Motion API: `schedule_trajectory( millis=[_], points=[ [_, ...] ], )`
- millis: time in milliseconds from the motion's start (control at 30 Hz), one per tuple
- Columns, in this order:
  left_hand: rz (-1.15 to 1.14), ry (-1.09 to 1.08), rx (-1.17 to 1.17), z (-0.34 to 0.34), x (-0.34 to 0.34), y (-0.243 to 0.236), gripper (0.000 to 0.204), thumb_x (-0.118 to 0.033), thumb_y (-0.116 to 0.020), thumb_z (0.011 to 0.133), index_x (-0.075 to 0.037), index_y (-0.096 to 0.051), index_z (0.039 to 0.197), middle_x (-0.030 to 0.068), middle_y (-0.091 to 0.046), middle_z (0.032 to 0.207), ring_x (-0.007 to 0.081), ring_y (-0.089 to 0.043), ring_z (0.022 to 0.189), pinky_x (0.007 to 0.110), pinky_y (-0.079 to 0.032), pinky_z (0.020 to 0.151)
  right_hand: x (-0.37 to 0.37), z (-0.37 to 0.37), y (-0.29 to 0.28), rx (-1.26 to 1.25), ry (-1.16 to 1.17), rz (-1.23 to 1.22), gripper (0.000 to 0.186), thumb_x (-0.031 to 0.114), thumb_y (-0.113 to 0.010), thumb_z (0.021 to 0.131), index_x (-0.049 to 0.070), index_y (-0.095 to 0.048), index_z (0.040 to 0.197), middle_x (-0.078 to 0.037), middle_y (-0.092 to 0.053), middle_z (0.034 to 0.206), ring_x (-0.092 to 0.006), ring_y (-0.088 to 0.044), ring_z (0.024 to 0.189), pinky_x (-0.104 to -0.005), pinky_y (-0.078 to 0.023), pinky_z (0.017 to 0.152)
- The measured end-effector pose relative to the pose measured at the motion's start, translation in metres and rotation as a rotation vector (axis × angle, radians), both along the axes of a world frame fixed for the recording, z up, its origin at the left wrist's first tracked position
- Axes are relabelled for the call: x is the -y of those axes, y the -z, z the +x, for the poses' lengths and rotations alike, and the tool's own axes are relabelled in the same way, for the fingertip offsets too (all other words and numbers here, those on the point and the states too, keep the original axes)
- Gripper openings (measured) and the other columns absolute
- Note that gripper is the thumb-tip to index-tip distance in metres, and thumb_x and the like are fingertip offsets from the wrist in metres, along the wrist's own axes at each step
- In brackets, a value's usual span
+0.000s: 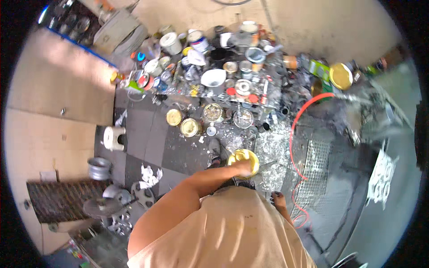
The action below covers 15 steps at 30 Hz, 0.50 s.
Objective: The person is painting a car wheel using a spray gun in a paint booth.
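My left arm stretches across my body to a yellow bucket [253, 160] in front of my feet, where my left hand [242, 167] is curled at its opening; what the fingers grip is too small to make out. A pale stick-like piece [233, 152] lies at the bucket's upper left. Lower to the right, my right hand [278, 199] hangs beside my shirt with its fingers curled; anything inside them is hidden. My shoe [215, 148] shows just left of the bucket. Open tins of pale material [190, 127] stand on the floor beyond.
A cluttered bench [183, 95] of cans spans the far side. A red hose [291, 138] runs along the right past a metal grid [315, 165]. At left are a white stool [108, 138], wheel rim [99, 167], crumpled paper [149, 176] and fan [100, 206].
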<state>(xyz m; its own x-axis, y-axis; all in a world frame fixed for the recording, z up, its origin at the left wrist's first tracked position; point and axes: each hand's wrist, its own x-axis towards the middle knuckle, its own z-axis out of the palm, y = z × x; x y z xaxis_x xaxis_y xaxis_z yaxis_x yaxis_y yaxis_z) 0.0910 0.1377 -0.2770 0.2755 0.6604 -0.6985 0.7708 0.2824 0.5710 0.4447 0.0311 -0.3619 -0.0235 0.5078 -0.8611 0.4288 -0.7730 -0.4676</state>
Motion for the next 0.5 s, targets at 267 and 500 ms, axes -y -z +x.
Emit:
schedule_trajectory(
  millis=[267, 500],
  points=[
    [0.015, 0.562, 0.371, 0.284, -0.01, -0.098, 0.055, -0.044, -0.068, 0.084, 0.001, -0.066, 0.115, 0.0252, -0.071, 0.104, 0.0398, -0.069, 0.094, 0.047, -0.055, 0.084, 0.056, 0.113, -0.062, -0.091, 0.966, -0.062, 0.076, 0.068, -0.055, 0.092, 0.009, -0.053, 0.14, -0.01, -0.06, 0.126, -0.0253, -0.06, 0.11, -0.0462, -0.052, 0.089],
    [0.18, 0.753, 0.626, 0.393, -0.044, -0.283, 0.065, -0.046, -0.069, 0.083, 0.011, -0.057, 0.112, 0.033, -0.066, 0.109, 0.0423, -0.067, 0.101, 0.047, -0.053, 0.089, 0.038, 0.147, -0.204, -0.531, 1.627, 0.534, 0.069, 0.067, -0.049, 0.092, 0.011, -0.056, 0.132, -0.009, -0.067, 0.115, -0.0265, -0.066, 0.095, -0.0395, -0.055, 0.074]
  ],
)
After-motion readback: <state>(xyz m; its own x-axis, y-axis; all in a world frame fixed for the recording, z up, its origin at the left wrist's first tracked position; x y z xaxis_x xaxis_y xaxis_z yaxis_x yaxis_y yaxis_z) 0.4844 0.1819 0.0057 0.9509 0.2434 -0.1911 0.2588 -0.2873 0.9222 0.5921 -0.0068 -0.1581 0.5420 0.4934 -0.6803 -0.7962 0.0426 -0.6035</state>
